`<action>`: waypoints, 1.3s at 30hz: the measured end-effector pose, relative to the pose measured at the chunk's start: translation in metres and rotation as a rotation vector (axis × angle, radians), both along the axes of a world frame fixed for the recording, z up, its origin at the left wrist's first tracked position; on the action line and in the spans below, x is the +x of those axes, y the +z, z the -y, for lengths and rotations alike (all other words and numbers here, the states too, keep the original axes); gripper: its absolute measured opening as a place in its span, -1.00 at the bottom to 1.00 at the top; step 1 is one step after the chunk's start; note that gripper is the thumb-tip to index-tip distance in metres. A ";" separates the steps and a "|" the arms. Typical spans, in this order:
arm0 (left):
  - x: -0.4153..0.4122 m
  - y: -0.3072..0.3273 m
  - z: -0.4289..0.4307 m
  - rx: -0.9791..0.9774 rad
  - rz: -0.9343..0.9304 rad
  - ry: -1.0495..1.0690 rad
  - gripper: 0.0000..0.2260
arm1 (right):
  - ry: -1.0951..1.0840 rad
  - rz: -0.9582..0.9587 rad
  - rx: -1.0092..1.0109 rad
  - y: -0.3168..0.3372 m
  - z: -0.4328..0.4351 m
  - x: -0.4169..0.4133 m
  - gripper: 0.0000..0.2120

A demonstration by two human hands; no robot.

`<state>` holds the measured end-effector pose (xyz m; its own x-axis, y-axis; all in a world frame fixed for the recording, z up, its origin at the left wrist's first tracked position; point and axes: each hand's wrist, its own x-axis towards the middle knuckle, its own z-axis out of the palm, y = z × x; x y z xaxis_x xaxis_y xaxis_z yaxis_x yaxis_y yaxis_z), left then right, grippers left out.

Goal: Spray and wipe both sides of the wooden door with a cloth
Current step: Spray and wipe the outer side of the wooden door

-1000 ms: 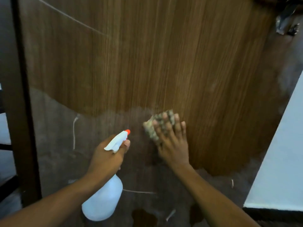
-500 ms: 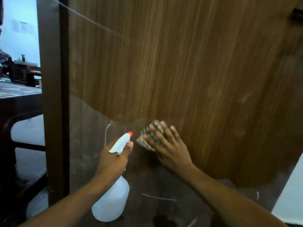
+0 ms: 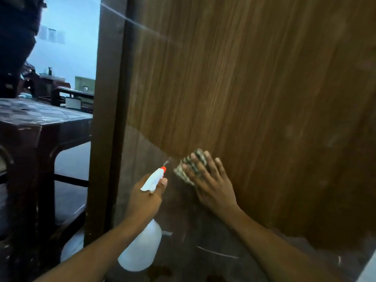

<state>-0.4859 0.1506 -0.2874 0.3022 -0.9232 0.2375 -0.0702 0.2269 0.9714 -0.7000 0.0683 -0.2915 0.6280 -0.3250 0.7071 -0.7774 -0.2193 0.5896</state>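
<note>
The wooden door [image 3: 244, 88] fills most of the view, brown grain above and a dull grey, worn band across its lower part. My right hand [image 3: 209, 180] lies flat on the door with fingers spread, pressing a crumpled patterned cloth [image 3: 190, 164] against the edge of the grey band. Just left of it, my left hand [image 3: 145, 197] grips a white spray bottle [image 3: 142, 247] with an orange nozzle tip [image 3: 163, 169] aimed at the door. A thin jet of spray shows at the nozzle.
The dark door edge [image 3: 107, 119] runs vertically at left. Beyond it stands a dark brown plastic table [image 3: 40, 123], with more furniture and a pale wall behind. A white wall corner [image 3: 368, 271] shows at bottom right.
My view has swung to the right side of the door's edge, revealing the room at left. My right hand and cloth slid slightly left and up. A spray jet now leaves the nozzle.
</note>
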 end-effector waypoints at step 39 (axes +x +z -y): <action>0.154 -0.046 -0.015 -0.070 0.144 0.032 -0.96 | 0.002 -0.136 0.046 -0.047 0.014 0.123 -0.29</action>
<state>-0.3323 0.1660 -0.3336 0.2894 -0.8931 0.3444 -0.2162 0.2895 0.9325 -0.5767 0.0542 -0.3383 0.7175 -0.3540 0.5999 -0.6907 -0.2504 0.6784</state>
